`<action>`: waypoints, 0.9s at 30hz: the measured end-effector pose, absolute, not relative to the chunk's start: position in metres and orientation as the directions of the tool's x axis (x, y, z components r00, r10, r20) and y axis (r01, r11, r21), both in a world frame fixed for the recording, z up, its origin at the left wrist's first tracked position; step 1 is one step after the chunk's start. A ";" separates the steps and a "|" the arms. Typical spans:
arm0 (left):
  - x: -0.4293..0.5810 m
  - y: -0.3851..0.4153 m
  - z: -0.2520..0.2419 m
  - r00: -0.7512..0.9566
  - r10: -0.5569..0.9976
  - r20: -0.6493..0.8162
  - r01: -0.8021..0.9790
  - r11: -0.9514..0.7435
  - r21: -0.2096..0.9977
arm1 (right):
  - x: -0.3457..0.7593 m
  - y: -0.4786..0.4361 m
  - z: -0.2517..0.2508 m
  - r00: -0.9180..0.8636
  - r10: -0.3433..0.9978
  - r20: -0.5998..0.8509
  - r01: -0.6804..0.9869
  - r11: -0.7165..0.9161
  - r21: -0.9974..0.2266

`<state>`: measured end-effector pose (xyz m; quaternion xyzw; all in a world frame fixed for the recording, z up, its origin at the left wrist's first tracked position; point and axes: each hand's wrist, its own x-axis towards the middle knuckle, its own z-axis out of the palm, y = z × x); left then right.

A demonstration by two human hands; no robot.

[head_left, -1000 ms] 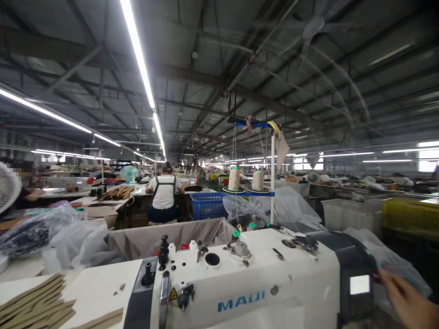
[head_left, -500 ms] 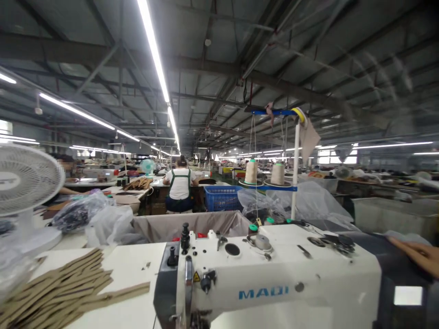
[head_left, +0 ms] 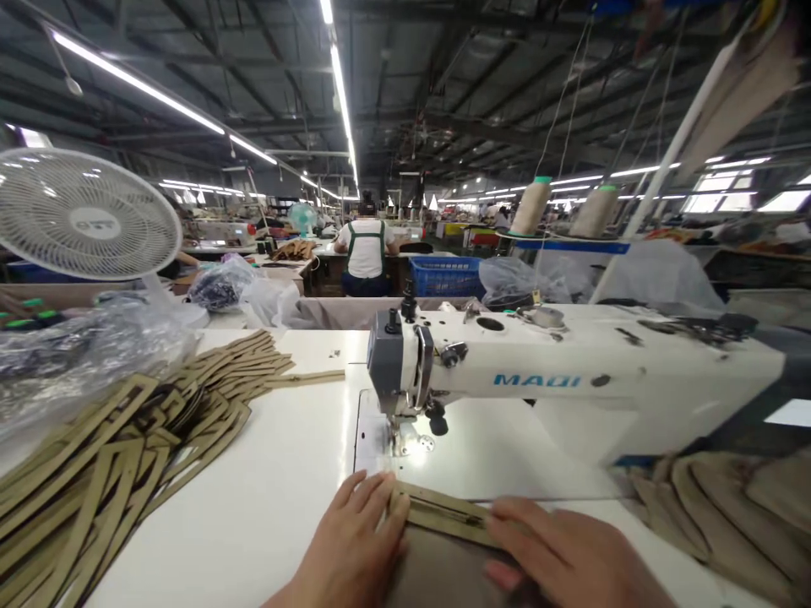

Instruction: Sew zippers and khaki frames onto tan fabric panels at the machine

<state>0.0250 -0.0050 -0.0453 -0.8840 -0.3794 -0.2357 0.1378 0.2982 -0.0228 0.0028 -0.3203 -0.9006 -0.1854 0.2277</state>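
My left hand (head_left: 351, 545) lies flat, fingers stretched out, on the left end of an olive fabric piece with a zipper strip (head_left: 443, 517) on the white table (head_left: 279, 473). On the strip's right end rests my right hand (head_left: 557, 553), fingers flat too. The piece sits just in front of the needle area (head_left: 405, 439) of a white MAQI sewing machine (head_left: 570, 380).
A big pile of olive cut strips (head_left: 127, 439) covers the table's left. More olive pieces (head_left: 715, 507) lie at right. A white fan (head_left: 85, 215) and plastic bags (head_left: 82, 346) stand at the left. Thread cones (head_left: 532, 207) rise behind the machine. A person in a white shirt (head_left: 366, 253) sits farther off.
The view has dropped from the ceiling to the table. My right hand has left the machine's right end. Both hands now lie on the fabric piece in front of the needle.
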 end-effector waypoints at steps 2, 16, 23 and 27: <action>0.024 -0.008 -0.031 0.603 0.646 0.468 0.734 -0.679 -0.009 | 0.255 -0.019 -0.004 -0.737 0.573 0.359 0.655 0.737 0.168; 0.021 0.030 0.006 0.597 0.782 0.180 0.690 -0.615 0.381 | 0.228 0.013 -0.002 -0.669 0.743 -0.028 0.743 0.666 -0.070; 0.015 0.030 0.012 0.581 0.806 0.116 0.693 -0.564 0.448 | 0.231 0.053 0.013 -0.701 0.710 -0.059 0.692 0.658 -0.297; 0.024 0.036 0.007 0.499 0.860 0.108 0.750 -0.491 0.443 | 0.237 0.076 0.016 -0.703 0.704 -0.097 0.663 0.601 -0.446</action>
